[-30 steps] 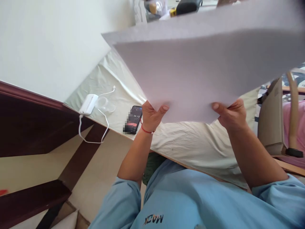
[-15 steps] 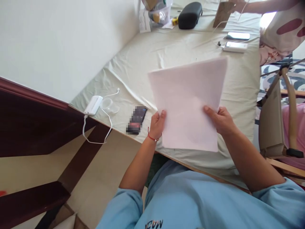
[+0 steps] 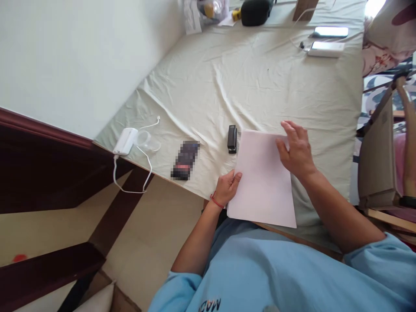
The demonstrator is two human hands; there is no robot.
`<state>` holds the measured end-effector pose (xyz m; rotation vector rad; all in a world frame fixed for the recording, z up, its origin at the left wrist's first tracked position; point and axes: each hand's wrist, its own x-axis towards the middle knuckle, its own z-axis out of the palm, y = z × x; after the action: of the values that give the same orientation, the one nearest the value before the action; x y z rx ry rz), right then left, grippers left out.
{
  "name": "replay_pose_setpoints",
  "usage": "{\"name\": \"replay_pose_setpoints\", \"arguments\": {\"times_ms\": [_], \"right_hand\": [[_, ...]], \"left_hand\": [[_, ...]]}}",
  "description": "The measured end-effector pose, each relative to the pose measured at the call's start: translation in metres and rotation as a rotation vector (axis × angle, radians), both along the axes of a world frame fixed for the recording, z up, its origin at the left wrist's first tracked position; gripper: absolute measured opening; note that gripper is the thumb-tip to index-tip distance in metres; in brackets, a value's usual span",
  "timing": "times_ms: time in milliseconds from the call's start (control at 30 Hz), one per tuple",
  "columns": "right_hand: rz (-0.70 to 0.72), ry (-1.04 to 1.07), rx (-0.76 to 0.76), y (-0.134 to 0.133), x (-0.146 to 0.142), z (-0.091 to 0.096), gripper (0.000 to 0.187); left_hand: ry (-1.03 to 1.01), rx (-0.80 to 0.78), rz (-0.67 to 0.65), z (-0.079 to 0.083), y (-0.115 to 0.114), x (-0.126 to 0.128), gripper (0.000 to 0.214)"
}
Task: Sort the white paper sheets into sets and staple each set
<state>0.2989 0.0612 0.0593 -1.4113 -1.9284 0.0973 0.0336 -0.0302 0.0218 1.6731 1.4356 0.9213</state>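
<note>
Smooth, flat white paper [image 3: 261, 186], rectangular with crisp corners, lies at the near edge of the wrinkled pale cloth [image 3: 191, 82], just beside a narrow, glossy black stapler [image 3: 232, 138]. The left hand [image 3: 226, 188] grips the paper's left edge, thumb on top; the right hand [image 3: 296, 149] is open, fingers loosely spread at the upper right corner, though whether it touches the paper is hard to tell.
</note>
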Motion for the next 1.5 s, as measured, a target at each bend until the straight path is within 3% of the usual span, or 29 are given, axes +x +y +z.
{"name": "replay_pose_setpoints", "arguments": {"times_ms": [67,167,300,433,600,767,933,1100,1267,1400,1500], "right_hand": [[0.066,-0.016,0.003,0.015,-0.015,0.003,0.048],[0.149,0.000,-0.022,0.028,-0.031,-0.007,0.041],[0.143,0.085,-0.095,0.032,-0.031,-0.031,0.036],[0.129,0.136,-0.162,0.031,-0.025,-0.039,0.038],[0.167,0.089,-0.280,0.028,-0.031,-0.036,0.039],[0.138,0.069,-0.287,0.023,-0.035,-0.034,0.043],[0.172,0.025,-0.260,0.023,-0.036,-0.035,0.042],[0.189,0.035,-0.212,0.021,-0.038,-0.035,0.041],[0.246,0.011,-0.231,0.019,-0.040,-0.035,0.040],[0.186,-0.020,-0.308,0.020,-0.043,-0.030,0.040],[0.151,-0.048,-0.416,0.023,-0.047,-0.022,0.040]], "left_hand": [[0.034,0.012,-0.005,0.000,0.001,0.000,0.051],[0.035,0.010,0.033,-0.001,0.001,-0.001,0.052],[0.029,-0.024,0.052,-0.001,0.002,-0.003,0.051],[-0.034,-0.098,0.038,0.004,0.010,-0.005,0.046],[0.011,-0.126,0.036,0.010,0.032,0.001,0.043],[0.069,-0.044,0.140,0.000,0.047,0.017,0.041],[0.071,-0.048,0.194,-0.008,0.046,0.018,0.043],[-0.060,-0.121,0.170,-0.005,0.045,0.012,0.052],[-0.068,-0.133,0.142,-0.001,0.045,0.013,0.054],[-0.050,-0.164,0.159,0.005,0.045,0.012,0.052],[-0.181,-0.321,0.153,0.010,0.043,0.010,0.056]]}}
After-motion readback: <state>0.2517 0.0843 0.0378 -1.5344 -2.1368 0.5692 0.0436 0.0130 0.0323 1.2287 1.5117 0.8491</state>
